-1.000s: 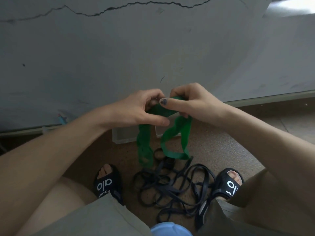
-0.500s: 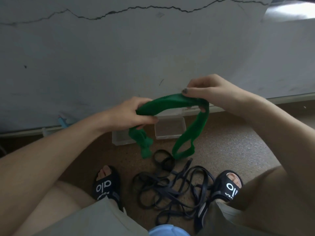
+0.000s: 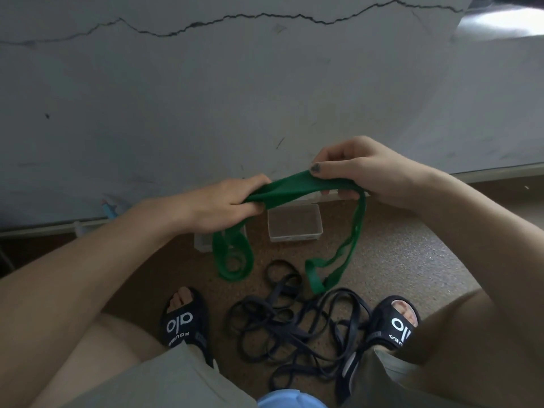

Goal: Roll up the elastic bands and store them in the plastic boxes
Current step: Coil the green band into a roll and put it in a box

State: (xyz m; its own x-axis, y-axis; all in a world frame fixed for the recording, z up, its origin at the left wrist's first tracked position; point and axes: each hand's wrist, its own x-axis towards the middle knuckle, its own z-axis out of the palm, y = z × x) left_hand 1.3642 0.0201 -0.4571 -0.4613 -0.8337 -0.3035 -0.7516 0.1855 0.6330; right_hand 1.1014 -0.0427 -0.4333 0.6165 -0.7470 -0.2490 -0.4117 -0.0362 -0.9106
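A green elastic band (image 3: 290, 188) is stretched between my two hands above the floor. My left hand (image 3: 226, 206) grips its left part, and a green loop hangs below that hand. My right hand (image 3: 359, 169) pinches the right part between thumb and fingers; a long strand dangles from it toward the floor. Below, a tangle of black elastic bands (image 3: 297, 325) lies on the floor between my feet. A clear plastic box (image 3: 294, 222) stands open by the wall, holding nothing I can see. A second clear box (image 3: 203, 242) is mostly hidden behind my left hand and the green loop.
A grey wall (image 3: 265, 98) with a long crack rises just behind the boxes. My feet in black slides (image 3: 184, 325) flank the black bands on the speckled brown floor (image 3: 397, 260). A light blue round object (image 3: 291, 400) shows at the bottom edge.
My hands have moved apart, drawing the green band out flat between them. The right hand went right and up. The hanging loops have shifted and spread.
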